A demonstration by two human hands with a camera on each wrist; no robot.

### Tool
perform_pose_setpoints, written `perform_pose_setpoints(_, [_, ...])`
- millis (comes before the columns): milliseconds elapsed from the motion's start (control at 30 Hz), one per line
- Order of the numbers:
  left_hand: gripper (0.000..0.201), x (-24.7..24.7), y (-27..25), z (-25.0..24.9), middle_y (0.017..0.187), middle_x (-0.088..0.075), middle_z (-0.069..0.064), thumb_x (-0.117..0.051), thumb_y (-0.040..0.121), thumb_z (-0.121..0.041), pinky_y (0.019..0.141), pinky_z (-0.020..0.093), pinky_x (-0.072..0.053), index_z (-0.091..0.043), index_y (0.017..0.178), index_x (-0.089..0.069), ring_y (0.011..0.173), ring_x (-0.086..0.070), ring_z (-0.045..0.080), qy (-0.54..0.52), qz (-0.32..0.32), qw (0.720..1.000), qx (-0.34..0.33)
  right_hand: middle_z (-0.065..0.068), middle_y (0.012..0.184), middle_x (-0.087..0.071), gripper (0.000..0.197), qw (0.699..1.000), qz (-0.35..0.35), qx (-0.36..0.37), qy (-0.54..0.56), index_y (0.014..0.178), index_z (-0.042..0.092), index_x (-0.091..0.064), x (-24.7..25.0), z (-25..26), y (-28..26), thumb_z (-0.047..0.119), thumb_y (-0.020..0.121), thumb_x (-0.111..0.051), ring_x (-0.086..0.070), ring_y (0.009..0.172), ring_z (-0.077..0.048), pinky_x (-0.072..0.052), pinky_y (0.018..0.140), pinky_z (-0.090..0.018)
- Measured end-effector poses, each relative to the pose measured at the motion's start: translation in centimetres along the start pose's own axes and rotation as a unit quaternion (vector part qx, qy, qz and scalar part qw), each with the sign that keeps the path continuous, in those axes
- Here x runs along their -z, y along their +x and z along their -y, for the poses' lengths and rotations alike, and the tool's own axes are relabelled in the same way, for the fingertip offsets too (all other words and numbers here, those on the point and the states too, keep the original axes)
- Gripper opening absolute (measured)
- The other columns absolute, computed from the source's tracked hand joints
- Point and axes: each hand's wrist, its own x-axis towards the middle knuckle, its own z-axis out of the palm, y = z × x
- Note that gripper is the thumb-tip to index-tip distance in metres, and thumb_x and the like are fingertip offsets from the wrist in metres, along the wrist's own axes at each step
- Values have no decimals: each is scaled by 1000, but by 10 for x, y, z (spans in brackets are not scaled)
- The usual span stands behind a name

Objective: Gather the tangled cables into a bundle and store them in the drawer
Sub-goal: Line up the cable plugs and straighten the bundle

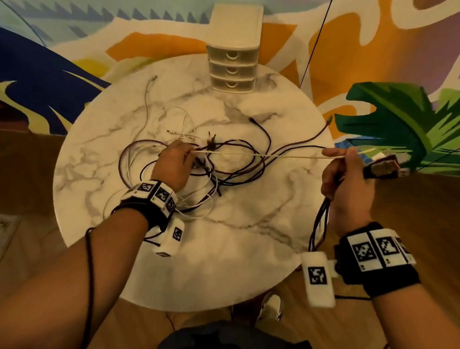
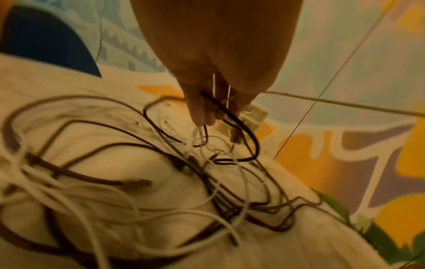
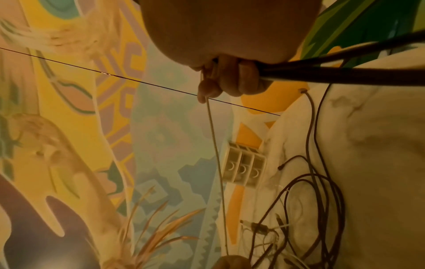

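Observation:
A tangle of dark and white cables lies in the middle of the round marble table. My left hand hovers over the tangle and pinches a thin white cable, along with a dark loop. That white cable runs taut to my right hand at the table's right edge. The right hand grips it together with several dark cables; their plugs stick out to the right and their lengths hang below the fist. The small white drawer unit stands at the back with all three drawers closed.
A loose white cable trails toward the table's back left. A dark maroon cable end reaches the right rim. A painted wall stands behind the table, with wooden floor around it. My shoe shows under the near edge.

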Motion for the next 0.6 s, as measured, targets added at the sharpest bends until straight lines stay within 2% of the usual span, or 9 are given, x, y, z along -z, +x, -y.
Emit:
perform_pose_setpoints(133, [19, 19, 8, -1, 104, -55, 15, -47, 96, -14, 73, 34, -42, -3, 99, -62, 88, -54, 29, 19, -128, 992, -13, 6, 46, -43, 42, 1000, -16, 6, -4, 80, 14, -65, 3, -5, 2, 35, 102, -35, -34, 41, -8, -21, 40, -18])
perform_pose_setpoints(167, [19, 18, 6, 2, 106, -55, 15, -47, 96, -15, 72, 35, -43, -4, 100, -62, 89, -54, 30, 45, -120, 992, -12, 6, 46, -44, 43, 1000, -25, 2, -3, 79, 16, -65, 3, -6, 2, 36, 102, -34, -34, 41, -8, -21, 40, -18])
perform_pose_setpoints(267, [23, -4, -14, 25, 110, -55, 16, -46, 97, -21, 74, 40, -45, -4, 103, -61, 98, -55, 36, 104, 34, 993, 44, 7, 46, -45, 44, 999, -36, -19, -2, 80, 17, -65, 4, -13, 5, 38, 102, -33, -34, 41, -7, -22, 40, -19])
perform_pose_setpoints(300, [24, -8, -18, 32, 108, -56, 16, -46, 97, -22, 74, 40, -45, -4, 102, -61, 98, -55, 37, 101, 54, 992, 58, 7, 46, -46, 44, 999, -33, -25, -4, 80, 16, -65, 4, -15, 4, 38, 102, -33, -34, 40, -6, -22, 39, -18])
perform_pose_setpoints(333, [24, -8, -20, 35, 105, -56, 16, -45, 97, -22, 74, 40, -44, -4, 101, -61, 97, -54, 37, 87, 45, 993, 65, 8, 46, -46, 44, 999, -28, -30, -6, 82, 16, -65, 6, -17, 4, 39, 102, -33, -34, 40, -5, -22, 39, -17])
perform_pose_setpoints(400, [26, 1, -17, 27, 100, -58, 17, -44, 98, -23, 72, 36, -40, -4, 98, -61, 94, -54, 35, 59, -16, 996, 61, 7, 47, -48, 45, 999, -13, -49, -9, 89, 17, -67, 7, -19, 3, 41, 102, -31, -35, 41, -4, -23, 38, -16])
perform_pose_setpoints(500, [25, 16, -15, 5, 94, -58, 14, -44, 99, -22, 65, 30, -33, -5, 93, -61, 83, -54, 30, 31, -97, 995, 20, 5, 47, -50, 54, 994, 19, -102, -24, 103, 13, -70, 5, -26, -2, 47, 101, -27, -35, 40, -4, -23, 37, -16])
perform_pose_setpoints(533, [24, 16, -17, -2, 92, -58, 13, -45, 99, -22, 65, 30, -34, -5, 92, -60, 81, -54, 29, 21, -100, 995, 8, 3, 47, -49, 57, 992, 37, -115, -43, 100, 12, -71, 2, -30, -5, 47, 101, -26, -35, 39, -4, -23, 38, -16])
perform_pose_setpoints(600, [22, 11, -25, -10, 91, -57, 10, -45, 98, -22, 67, 34, -40, -7, 91, -59, 81, -54, 28, 13, -81, 997, -12, 1, 45, -45, 62, 984, 85, -121, -100, 82, 10, -73, -5, -41, -17, 47, 101, -27, -33, 38, -6, -24, 39, -18])
